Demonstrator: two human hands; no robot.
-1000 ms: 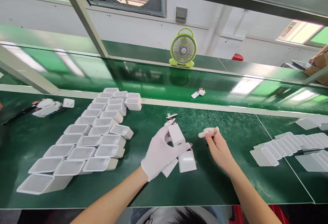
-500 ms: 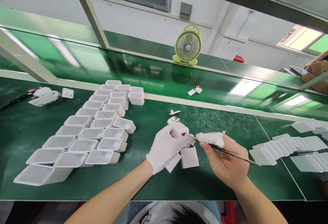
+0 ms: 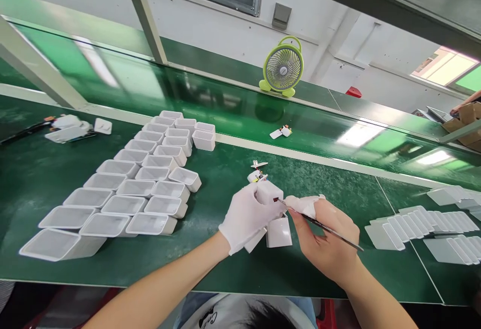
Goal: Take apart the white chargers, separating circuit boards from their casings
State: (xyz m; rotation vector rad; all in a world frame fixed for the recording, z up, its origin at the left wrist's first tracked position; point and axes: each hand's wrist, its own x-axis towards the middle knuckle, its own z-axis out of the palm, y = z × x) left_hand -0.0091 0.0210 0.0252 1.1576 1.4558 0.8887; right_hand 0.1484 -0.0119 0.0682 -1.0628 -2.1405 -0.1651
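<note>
My left hand (image 3: 242,218), in a white glove, is closed around a white box-shaped housing (image 3: 268,191) with a small dark slot in its side. My right hand (image 3: 332,243), with white covers on some fingers, grips slim dark tweezers (image 3: 336,233). Their tip touches or almost touches the slot. Under my left hand lie a white box (image 3: 278,233) and another white piece (image 3: 255,241), partly covered. Just beyond the housing sits a small white part (image 3: 256,175) with wires and a bit of yellow.
Rows of open white containers (image 3: 122,203) fill the left of the green table (image 3: 210,264). Stacked white panels (image 3: 404,226) lie at the right. Loose white parts (image 3: 69,128) are at far left, more small parts (image 3: 281,132) beyond the ledge. A green fan (image 3: 283,69) stands behind.
The tweezers' tip has come closer to the slot of the housing as my right hand moved slightly left. My left hand still holds the housing. The view has shifted a little.
</note>
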